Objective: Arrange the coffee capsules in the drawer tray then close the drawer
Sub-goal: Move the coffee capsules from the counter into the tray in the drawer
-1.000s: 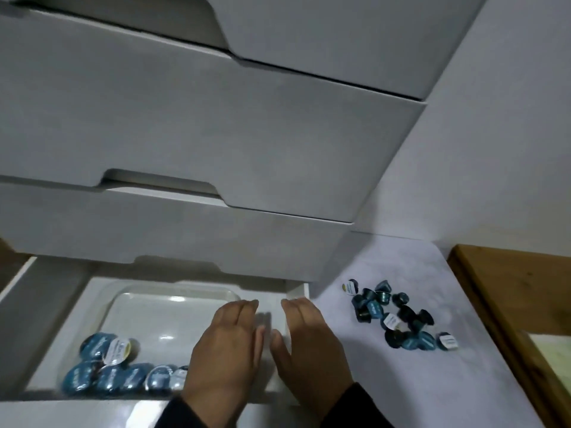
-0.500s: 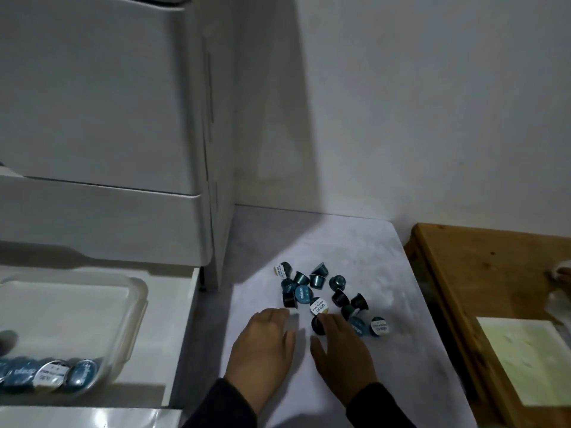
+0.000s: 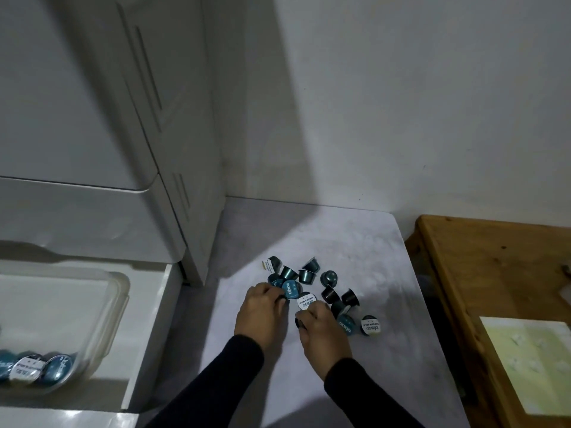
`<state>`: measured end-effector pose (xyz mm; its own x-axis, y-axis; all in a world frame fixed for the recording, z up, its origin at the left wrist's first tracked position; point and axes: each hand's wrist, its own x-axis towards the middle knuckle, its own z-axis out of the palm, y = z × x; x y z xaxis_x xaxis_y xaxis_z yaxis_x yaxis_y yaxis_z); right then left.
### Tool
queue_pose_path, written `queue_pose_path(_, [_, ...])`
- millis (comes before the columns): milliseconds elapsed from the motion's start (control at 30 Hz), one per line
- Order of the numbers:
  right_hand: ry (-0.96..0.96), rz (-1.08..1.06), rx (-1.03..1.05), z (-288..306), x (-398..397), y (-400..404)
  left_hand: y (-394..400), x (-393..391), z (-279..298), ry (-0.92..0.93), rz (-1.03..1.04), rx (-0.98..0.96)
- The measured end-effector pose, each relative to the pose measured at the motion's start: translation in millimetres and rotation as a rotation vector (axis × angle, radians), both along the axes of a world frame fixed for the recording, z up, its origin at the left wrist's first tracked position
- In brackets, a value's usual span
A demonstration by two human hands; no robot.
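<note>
Several teal and dark coffee capsules [image 3: 312, 282] lie in a loose heap on the grey tabletop [image 3: 340, 230]. My left hand [image 3: 262, 313] has its fingers curled onto a dark capsule at the heap's near left edge. My right hand [image 3: 321, 330] curls its fingers round another dark capsule just below a white-lidded one [image 3: 306, 302]. At the lower left, the open white drawer [image 3: 148, 335] holds a clear plastic tray [image 3: 114, 291]. A row of capsules [image 3: 34, 369] lies along the tray's near side.
A white drawer cabinet [image 3: 92, 149] rises at the left, its side next to the heap. A white wall stands behind the table. A wooden surface [image 3: 494, 273] with a pale green sheet [image 3: 531, 362] lies to the right, across a dark gap.
Both hands have moved from the drawer tray rightward to the capsule heap on the table. Their fingers have curled onto capsules at the heap's near edge. The view has swung right.
</note>
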<state>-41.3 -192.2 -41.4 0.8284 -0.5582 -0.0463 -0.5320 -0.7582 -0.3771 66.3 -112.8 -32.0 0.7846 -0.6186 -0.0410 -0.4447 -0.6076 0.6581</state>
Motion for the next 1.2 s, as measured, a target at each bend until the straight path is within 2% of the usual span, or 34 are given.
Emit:
queue_pose_path(100, [0.024,0.016,-0.011,-4,-2,1,6,3,-4,0.021,0.04,-0.057])
queue_pose_path(300, [0.019,0.013,0.015,-8,-6,7,24,-3,-1,0.243,0.268,-0.269])
queue_pose_path(433, [-0.012,-0.007,0.085,-4,-3,6,36,-5,6,0.359,0.352,-0.312])
queue_pose_path(833, [-0.139,-0.224,0.576,6,3,5,65,-6,-10,0.458,0.357,-0.301])
queue_pose_path(933, [-0.174,-0.258,0.565,3,2,0,69,-8,-9,0.46,0.357,-0.295])
queue_pose_path(1100, [-0.223,-0.284,0.389,3,-4,8,71,-10,-8,0.479,0.372,-0.301])
queue_pose_path(1200, [-0.246,-0.272,0.413,6,-5,16,70,-12,-7,0.486,0.37,-0.296])
